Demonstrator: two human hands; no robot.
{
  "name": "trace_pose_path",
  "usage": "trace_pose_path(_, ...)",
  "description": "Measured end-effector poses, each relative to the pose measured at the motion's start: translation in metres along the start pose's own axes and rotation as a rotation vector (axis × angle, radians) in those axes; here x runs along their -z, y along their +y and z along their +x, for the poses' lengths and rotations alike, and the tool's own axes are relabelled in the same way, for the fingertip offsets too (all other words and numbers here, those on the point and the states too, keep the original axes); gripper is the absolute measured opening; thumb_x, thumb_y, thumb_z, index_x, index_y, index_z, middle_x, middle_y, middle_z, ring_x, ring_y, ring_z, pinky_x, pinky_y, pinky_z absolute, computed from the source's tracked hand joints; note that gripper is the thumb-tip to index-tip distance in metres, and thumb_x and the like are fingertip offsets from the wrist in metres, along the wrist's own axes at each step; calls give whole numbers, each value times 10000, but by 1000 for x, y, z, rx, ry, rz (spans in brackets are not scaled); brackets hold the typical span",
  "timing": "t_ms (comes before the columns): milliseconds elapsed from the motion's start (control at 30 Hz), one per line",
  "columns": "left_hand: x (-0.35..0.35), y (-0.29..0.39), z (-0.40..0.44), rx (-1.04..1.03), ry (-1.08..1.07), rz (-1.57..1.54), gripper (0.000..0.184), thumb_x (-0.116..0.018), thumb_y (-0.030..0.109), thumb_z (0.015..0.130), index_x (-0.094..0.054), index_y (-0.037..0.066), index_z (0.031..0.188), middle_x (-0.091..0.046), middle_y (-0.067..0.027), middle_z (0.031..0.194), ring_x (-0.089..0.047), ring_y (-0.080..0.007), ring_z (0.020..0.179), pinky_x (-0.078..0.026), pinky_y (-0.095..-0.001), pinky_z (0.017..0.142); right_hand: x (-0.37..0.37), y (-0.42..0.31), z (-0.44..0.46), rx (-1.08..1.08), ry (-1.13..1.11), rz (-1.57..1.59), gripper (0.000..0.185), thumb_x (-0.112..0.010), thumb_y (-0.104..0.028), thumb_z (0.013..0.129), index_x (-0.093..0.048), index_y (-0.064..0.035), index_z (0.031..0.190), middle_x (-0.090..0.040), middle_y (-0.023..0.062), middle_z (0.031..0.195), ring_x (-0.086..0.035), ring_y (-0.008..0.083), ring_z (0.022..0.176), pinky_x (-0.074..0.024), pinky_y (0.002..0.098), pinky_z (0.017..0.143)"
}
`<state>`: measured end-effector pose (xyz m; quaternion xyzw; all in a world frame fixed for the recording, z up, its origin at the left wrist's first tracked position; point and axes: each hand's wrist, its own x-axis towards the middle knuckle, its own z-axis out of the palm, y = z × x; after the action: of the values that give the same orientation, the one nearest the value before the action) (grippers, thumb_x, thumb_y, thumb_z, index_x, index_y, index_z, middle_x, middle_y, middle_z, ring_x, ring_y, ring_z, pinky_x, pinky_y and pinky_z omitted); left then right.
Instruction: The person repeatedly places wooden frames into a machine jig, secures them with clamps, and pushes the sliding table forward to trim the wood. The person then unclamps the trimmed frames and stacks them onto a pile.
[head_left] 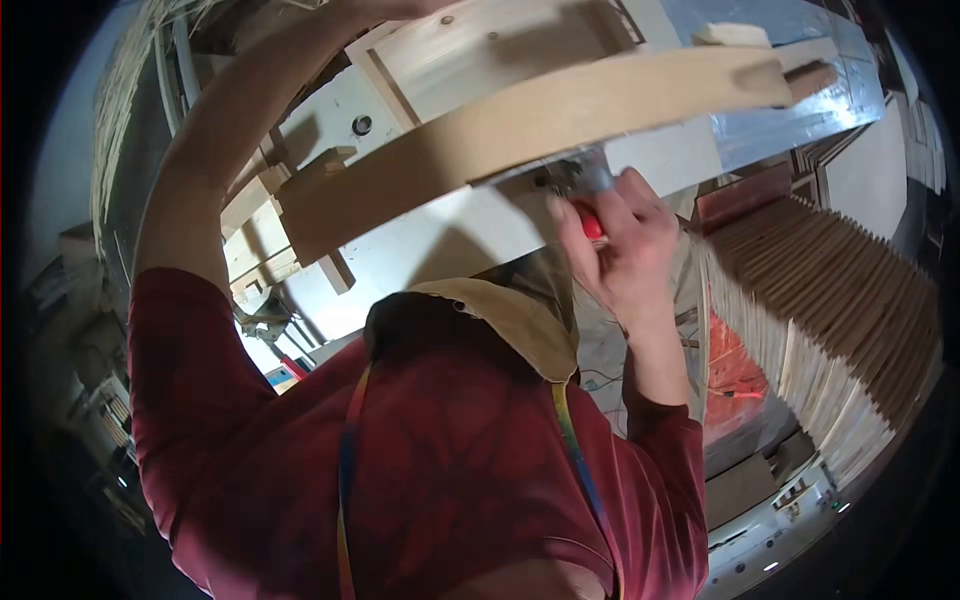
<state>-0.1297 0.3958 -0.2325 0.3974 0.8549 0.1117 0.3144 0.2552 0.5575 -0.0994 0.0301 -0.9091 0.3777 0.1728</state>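
A long curved wooden piece [560, 108] stretches across the white work surface [440, 235] in front of me. My right hand [632, 235] is closed around a metal tool with a red grip [591, 224], held against the near side of the curved piece. The tool's exact kind is hard to make out, since my fingers and the wood cover much of it. My left arm reaches forward around the far left end of the wood. Only a sliver of my left hand [400, 8] shows at the top edge, its fingers out of sight.
A wooden frame panel [490, 50] lies beyond the curved piece. Small wood blocks [338, 272] sit under its left end. At right are a shiny metal sheet [790, 135] and a tall stack of thin boards [830, 270]. A red object [733, 360] is low on the right.
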Motion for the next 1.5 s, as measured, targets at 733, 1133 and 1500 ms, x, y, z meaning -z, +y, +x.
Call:
trace_pose_path(733, -29, -31, 20, -63, 177, -35, 734, -322, 639, 1040, -662, 22, 1247, -702, -190, 1155, -648, -311, 1086, -471, -388, 978, -30, 26, -94, -407, -635, -521, 184, -602, -205, 933, -578, -25, 902, -631, 139, 696, -648, 298, 644, -528, 403, 553)
trace_pose_path(1133, -15, 43, -14, 184, 151, -175, 634, -339, 616, 1030, -655, 67, 995, -703, -207, 952, -677, -372, 966, -482, -468, 863, -76, 62, -70, -735, -276, 36, 381, -633, -256, 941, -548, 23, 1187, -671, 248, 928, -665, 448, 843, -547, 508, 752)
trace_pose_path(1500, -17, 28, -15, 166, 264, -207, 745, -378, 644, 1004, -673, -25, 1150, -713, -231, 1079, -669, -406, 1042, -478, -495, 958, -74, 55, -76, -735, -247, 22, 352, -662, -218, 923, -617, 44, 1153, -678, 265, 800, -662, 470, 766, -535, 488, 706)
